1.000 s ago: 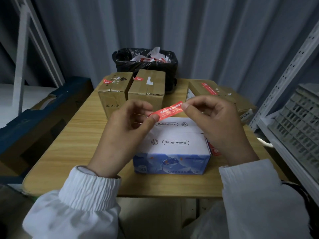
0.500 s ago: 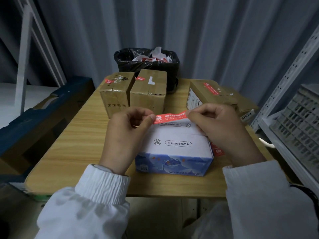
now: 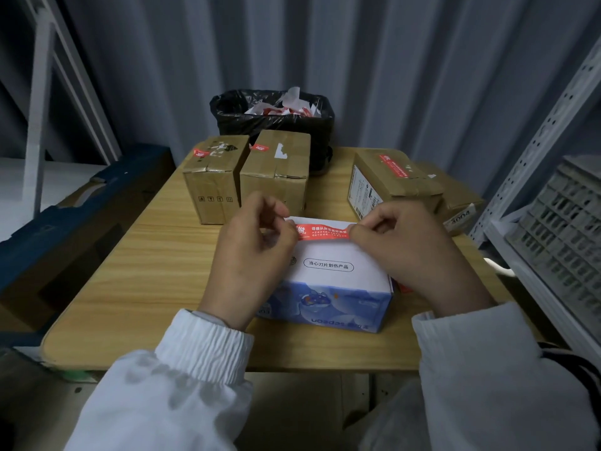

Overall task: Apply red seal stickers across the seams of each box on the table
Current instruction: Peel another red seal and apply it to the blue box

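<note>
Wooden table (image 3: pixel 130 271) holds five boxes (image 3: pixel 276 167); left hand (image 3: pixel 250 255) and right hand (image 3: pixel 413 252) pinch one red sticker (image 3: pixel 322 232).

- Left sleeve (image 3: pixel 156 402): white, smooth light fabric, loose and puffed, with faint grey blotches near the wrist end.
- Left cuff (image 3: pixel 205 343): white, gathered by elastic into fine lengthwise ribs, snug round the wrist.
- Right sleeve (image 3: pixel 504 385): the same white fabric, wide, softly creased.
- Right cuff (image 3: pixel 455 315): only a plain white edge shows; any ribbing cannot be made out.
- Hands: left hand (image 3: pixel 250 255) and right hand (image 3: pixel 413 252) are bare from the cuffs outward.
</note>
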